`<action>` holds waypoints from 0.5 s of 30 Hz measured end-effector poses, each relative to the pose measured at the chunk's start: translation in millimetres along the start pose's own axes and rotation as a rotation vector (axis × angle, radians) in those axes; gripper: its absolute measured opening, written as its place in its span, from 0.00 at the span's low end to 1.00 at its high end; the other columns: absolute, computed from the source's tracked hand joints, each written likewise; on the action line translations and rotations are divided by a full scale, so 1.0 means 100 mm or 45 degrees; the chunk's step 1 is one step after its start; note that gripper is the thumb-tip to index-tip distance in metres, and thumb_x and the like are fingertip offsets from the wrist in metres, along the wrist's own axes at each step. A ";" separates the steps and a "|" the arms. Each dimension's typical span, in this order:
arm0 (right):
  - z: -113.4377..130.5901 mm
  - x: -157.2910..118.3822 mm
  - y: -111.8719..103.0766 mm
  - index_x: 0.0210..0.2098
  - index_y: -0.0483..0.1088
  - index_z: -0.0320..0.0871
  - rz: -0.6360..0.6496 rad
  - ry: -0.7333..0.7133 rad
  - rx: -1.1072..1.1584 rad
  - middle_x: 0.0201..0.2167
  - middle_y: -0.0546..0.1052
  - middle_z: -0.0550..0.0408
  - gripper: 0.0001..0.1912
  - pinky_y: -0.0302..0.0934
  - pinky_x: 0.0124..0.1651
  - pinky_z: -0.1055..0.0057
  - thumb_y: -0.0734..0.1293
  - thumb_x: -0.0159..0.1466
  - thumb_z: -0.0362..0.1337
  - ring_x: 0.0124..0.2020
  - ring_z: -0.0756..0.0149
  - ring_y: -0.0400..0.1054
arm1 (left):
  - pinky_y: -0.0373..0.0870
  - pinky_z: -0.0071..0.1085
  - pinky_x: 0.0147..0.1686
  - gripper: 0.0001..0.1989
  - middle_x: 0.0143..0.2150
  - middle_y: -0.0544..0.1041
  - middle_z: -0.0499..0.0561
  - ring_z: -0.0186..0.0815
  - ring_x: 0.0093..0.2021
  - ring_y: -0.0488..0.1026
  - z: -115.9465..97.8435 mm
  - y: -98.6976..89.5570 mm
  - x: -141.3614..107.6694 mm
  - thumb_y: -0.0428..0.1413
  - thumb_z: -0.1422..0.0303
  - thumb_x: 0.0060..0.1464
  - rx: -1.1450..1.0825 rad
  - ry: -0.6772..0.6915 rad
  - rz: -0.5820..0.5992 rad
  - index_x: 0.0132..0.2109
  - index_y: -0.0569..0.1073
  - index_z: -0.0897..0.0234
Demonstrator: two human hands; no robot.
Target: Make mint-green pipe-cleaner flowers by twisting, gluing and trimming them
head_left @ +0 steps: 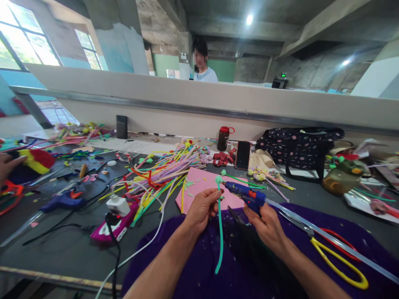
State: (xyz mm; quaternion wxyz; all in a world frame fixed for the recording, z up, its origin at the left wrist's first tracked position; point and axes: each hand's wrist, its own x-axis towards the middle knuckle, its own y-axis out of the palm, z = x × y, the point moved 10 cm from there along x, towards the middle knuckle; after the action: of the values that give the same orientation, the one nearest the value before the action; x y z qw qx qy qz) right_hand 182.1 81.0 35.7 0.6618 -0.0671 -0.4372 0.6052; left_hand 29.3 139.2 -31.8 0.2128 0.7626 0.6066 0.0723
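My left hand (201,209) pinches a green pipe cleaner stem (220,241) near its top, with the stem hanging down below the fingers. A small pale-green piece (219,180) sits at the stem's upper end. My right hand (268,222) is wrapped round a blue glue gun (246,193), a long clear glue stick (324,232) running out of its back. The gun's nozzle points left, close to the stem top and my left fingertips; whether it touches is too small to tell. Beneath both lies a pink sheet (202,173) with green bits on it.
Scissors (339,263) lie on purple cloth at right. Left are a pink power strip (109,230), cables and another glue gun (64,202). Many pipe cleaners (168,174), a phone (242,155), bottle (223,139) and bag (299,151) stand behind. Another person's hand (9,166) is far left.
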 end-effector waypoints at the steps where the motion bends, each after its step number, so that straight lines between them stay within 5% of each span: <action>1: 0.00 0.00 0.00 0.34 0.69 0.38 0.002 0.000 -0.002 0.26 0.72 0.53 0.15 0.59 0.31 0.73 0.58 0.62 0.43 0.25 0.67 0.64 | 0.48 0.17 0.10 0.14 0.14 0.64 0.42 0.20 0.12 0.57 0.00 0.00 0.00 0.59 0.61 0.44 -0.003 0.000 0.003 0.34 0.72 0.68; 15: -0.03 0.02 -0.01 0.39 0.68 0.37 -0.005 0.014 0.003 0.28 0.74 0.52 0.16 0.61 0.32 0.72 0.58 0.62 0.44 0.27 0.65 0.66 | 0.48 0.17 0.10 0.15 0.14 0.64 0.42 0.20 0.12 0.56 -0.02 0.02 -0.02 0.60 0.60 0.43 0.012 -0.004 -0.001 0.33 0.72 0.68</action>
State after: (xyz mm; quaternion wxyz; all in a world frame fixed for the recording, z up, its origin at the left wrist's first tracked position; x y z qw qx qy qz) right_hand 184.3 83.3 35.3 0.6654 -0.0688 -0.4331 0.6041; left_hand 29.6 137.8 -29.3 0.2101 0.7634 0.6070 0.0682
